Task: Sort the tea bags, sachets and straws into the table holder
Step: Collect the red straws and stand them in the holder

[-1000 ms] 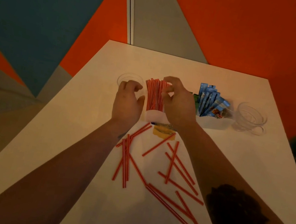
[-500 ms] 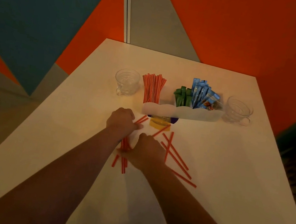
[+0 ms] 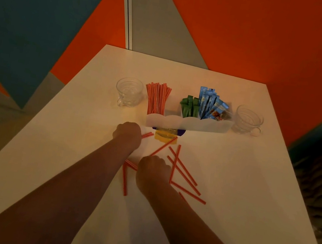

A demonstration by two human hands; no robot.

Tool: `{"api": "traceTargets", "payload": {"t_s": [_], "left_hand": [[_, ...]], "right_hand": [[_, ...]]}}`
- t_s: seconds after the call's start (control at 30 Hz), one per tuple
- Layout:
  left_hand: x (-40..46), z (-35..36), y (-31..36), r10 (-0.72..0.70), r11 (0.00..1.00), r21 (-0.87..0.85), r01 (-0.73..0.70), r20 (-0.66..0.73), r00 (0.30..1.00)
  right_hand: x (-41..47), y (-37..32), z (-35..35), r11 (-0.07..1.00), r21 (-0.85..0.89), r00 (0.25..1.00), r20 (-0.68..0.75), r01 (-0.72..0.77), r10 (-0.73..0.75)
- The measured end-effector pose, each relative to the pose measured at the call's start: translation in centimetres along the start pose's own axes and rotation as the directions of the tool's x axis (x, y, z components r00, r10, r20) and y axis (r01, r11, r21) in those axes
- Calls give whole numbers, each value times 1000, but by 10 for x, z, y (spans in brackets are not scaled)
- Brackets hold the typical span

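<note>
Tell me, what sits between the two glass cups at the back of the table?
The white holder, seen in the head view, with upright red straws, green sachets and blue sachets.

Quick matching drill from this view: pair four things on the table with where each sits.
Things:
1. upright straws
2. blue sachets
3. yellow packet
4. green sachets

Places:
A. flat on the table in front of the holder
B. holder's left end
C. holder's middle
D. holder's right part

Pairs: 1-B, 2-D, 3-A, 4-C
</note>
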State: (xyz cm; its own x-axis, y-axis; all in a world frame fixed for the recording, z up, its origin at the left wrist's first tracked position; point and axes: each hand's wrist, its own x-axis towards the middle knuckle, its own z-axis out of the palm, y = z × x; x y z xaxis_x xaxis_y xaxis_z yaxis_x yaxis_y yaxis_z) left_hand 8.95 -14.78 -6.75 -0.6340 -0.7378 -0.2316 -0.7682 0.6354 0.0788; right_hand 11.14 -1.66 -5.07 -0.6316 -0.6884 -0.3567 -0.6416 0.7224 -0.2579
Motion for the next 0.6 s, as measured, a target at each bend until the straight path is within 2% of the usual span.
{"api": "traceTargets", "payload": {"t_s": [0.07,0.17,0.27,0.37,0.43,0.53,0.6], "left_hand": [[-3,1,4,3,995,104,-6,28,1000],[-10,3,4,35,976,214,-39,21,999],[-13,-2,0,97,968,231,-94,-2,995],[-10,-9,-9,110,989,96,-111,20,994],[-8,-15,-17,117,991,-67,-114,39,992],[-10,-22,-33,133,930,-348,-114,32,991],[-13,-22,-44,82,864,-499,-67,9,997]], "right_hand": [[-1,-3,2,997,-75,1000,20,19,-17],[-3,-7,9,995,-92,1000,-5,31,-31],[-4,-8,15,979,-172,993,-41,107,-115],[-4,-7,17,978,-153,988,-49,140,-149],[-5,-4,15,987,-71,986,-73,147,-152],[-7,5,5,987,80,988,-89,137,-130],[-7,11,-7,981,159,992,-89,108,-94]]}}
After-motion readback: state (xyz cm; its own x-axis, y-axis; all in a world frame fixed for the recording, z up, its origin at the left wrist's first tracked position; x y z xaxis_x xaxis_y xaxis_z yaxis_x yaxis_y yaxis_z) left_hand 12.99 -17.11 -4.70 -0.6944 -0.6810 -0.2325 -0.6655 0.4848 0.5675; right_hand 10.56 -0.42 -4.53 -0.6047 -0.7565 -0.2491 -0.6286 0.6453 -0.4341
